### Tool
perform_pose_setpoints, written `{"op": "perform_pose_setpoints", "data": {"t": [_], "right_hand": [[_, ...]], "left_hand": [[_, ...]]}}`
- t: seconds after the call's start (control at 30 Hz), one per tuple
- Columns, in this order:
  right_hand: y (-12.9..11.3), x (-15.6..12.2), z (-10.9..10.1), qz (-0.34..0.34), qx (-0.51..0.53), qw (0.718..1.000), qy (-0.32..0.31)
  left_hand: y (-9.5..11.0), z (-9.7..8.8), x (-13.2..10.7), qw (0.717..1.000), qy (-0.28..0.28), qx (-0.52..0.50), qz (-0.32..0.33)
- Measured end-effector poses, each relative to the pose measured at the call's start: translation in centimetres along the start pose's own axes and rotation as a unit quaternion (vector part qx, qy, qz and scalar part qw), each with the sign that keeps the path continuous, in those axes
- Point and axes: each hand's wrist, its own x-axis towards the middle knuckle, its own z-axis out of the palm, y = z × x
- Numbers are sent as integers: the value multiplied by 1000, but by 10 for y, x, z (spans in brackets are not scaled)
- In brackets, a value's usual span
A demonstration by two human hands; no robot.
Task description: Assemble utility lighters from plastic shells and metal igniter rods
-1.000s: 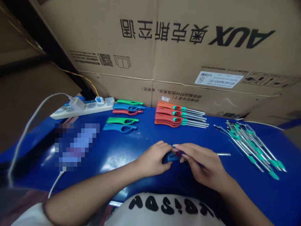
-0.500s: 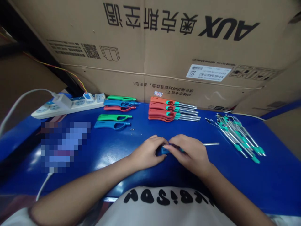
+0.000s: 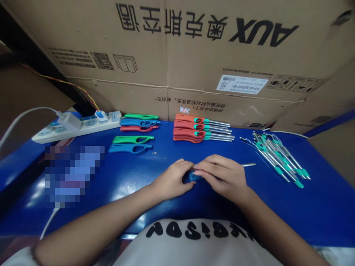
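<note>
Both hands meet at the middle of the blue table, around a blue gas lighter point(image 3: 195, 176) whose bright metal tube point(image 3: 249, 164) sticks out to the right. My left hand point(image 3: 173, 181) is closed about its handle end, thumb and fingers curled. My right hand point(image 3: 223, 177) grips the lighter from above, thumb and fingertips pressed on the blue body near the left hand. Most of the lighter is hidden under the right hand. Beyond my left hand are a few tiny metal bits point(image 3: 154, 153).
Green, blue and red lighter shells point(image 3: 122, 148) lie back left. Red and orange lighters with metal tubes point(image 3: 185, 133) are stacked at the back middle. A pile of metal tubes with teal parts point(image 3: 277, 159) lies right. A power strip point(image 3: 80, 127) and cardboard point(image 3: 194, 59) stand behind.
My right hand's fingers have shifted on the lighter and now lie more over its top. The left hand keeps its hold. The view has moved slightly.
</note>
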Motion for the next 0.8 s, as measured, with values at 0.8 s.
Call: {"op": "perform_pose_setpoints", "data": {"t": [0.8], "right_hand": [[-7,-2,11,29,3,1000,7]], "left_hand": [[-5,6,-4,1000,-4,-2,5]]}}
